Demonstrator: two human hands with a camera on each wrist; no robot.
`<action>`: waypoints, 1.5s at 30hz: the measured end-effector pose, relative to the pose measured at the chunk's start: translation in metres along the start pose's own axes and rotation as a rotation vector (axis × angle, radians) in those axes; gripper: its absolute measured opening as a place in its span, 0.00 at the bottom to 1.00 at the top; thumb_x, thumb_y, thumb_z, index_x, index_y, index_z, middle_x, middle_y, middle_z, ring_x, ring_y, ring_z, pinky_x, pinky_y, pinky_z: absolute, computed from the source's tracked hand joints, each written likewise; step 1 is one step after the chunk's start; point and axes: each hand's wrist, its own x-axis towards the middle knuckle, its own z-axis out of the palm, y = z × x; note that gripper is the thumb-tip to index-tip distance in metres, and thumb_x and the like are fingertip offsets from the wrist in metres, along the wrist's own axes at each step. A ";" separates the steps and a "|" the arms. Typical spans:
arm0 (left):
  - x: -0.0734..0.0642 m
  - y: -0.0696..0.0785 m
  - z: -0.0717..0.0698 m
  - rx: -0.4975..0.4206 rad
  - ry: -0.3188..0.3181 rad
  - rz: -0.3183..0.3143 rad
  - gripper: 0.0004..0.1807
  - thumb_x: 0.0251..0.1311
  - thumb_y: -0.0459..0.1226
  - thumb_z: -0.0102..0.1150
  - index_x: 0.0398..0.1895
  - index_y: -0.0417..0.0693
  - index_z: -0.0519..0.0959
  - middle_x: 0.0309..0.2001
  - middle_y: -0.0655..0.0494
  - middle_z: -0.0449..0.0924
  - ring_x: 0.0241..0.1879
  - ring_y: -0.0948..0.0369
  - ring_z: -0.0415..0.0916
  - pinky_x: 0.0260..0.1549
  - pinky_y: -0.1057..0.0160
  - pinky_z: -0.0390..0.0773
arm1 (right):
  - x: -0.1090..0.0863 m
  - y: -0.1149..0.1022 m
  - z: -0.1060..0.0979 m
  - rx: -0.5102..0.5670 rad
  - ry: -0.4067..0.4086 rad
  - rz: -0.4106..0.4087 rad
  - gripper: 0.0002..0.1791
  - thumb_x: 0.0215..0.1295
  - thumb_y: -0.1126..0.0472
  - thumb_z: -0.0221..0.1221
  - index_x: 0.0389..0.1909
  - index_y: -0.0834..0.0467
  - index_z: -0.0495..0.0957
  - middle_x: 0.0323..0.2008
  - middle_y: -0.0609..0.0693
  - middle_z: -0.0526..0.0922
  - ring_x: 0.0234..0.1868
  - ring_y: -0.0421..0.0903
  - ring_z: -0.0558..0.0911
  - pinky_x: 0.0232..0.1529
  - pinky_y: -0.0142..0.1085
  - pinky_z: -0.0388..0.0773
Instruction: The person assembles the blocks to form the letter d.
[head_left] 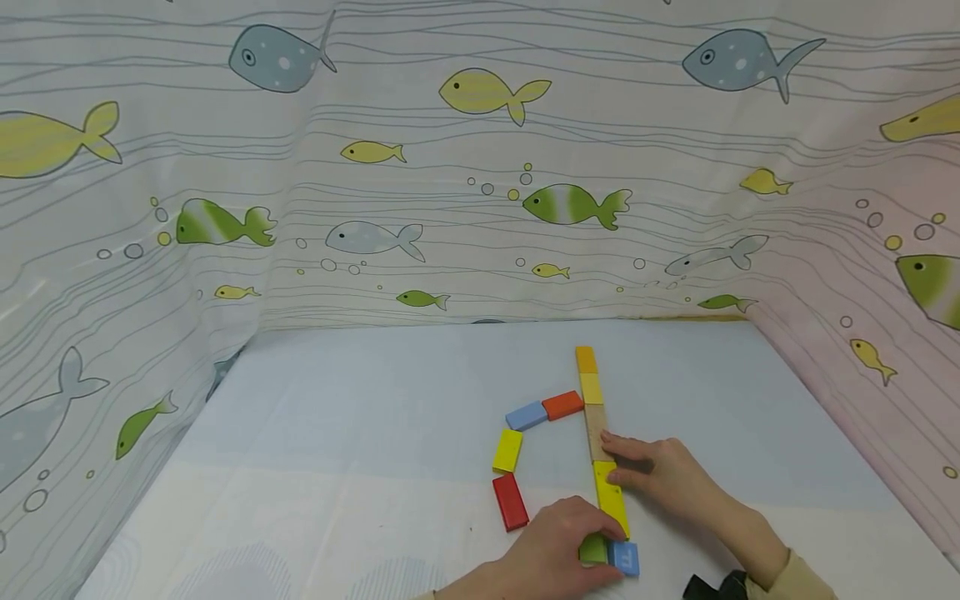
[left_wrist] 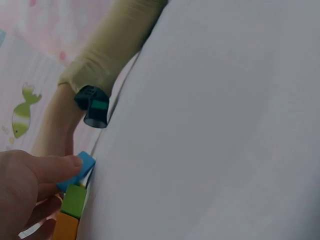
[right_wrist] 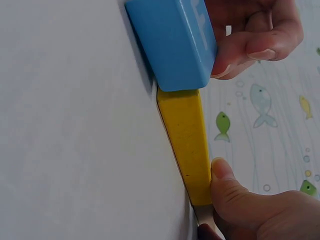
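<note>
My left hand (head_left: 557,537) pinches the blue block (head_left: 627,561) at the lower end of a straight row, index finger and thumb at opposite sides of it. Beside it sits a green block (head_left: 592,547), and an orange block (left_wrist: 66,227) follows under my fingers, hidden in the head view. My right hand (head_left: 678,479) touches the row's right side with extended fingertips, at a plain wooden block (head_left: 597,433) and a yellow block (head_left: 609,492). Two yellow-orange blocks (head_left: 589,387) form the row's far end.
Left of the row, an orange-red block (head_left: 562,406), a light blue block (head_left: 527,415), a yellow block (head_left: 507,451) and a red block (head_left: 511,502) form a curve. Fish-patterned cloth (head_left: 480,192) hangs behind the white table (head_left: 360,400). A black strap (head_left: 716,586) lies near my right sleeve.
</note>
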 end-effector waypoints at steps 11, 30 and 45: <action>-0.002 -0.001 -0.002 0.041 -0.012 -0.008 0.17 0.63 0.46 0.67 0.54 0.58 0.81 0.48 0.72 0.82 0.49 0.74 0.72 0.52 0.77 0.74 | 0.000 0.000 0.001 0.006 0.000 -0.006 0.29 0.60 0.45 0.67 0.61 0.52 0.80 0.59 0.44 0.82 0.62 0.52 0.79 0.56 0.52 0.80; 0.002 -0.005 0.000 0.022 -0.029 -0.019 0.18 0.62 0.46 0.67 0.54 0.57 0.80 0.47 0.73 0.81 0.46 0.76 0.70 0.48 0.80 0.73 | 0.000 0.000 0.000 0.003 -0.002 0.027 0.30 0.59 0.45 0.68 0.62 0.51 0.80 0.58 0.43 0.83 0.62 0.52 0.79 0.56 0.51 0.80; 0.003 -0.006 0.001 0.098 -0.042 0.019 0.18 0.63 0.48 0.65 0.56 0.60 0.79 0.47 0.73 0.79 0.46 0.76 0.69 0.52 0.79 0.71 | -0.001 -0.001 -0.001 0.009 -0.004 0.009 0.30 0.60 0.43 0.66 0.62 0.51 0.80 0.59 0.43 0.82 0.62 0.51 0.79 0.55 0.51 0.80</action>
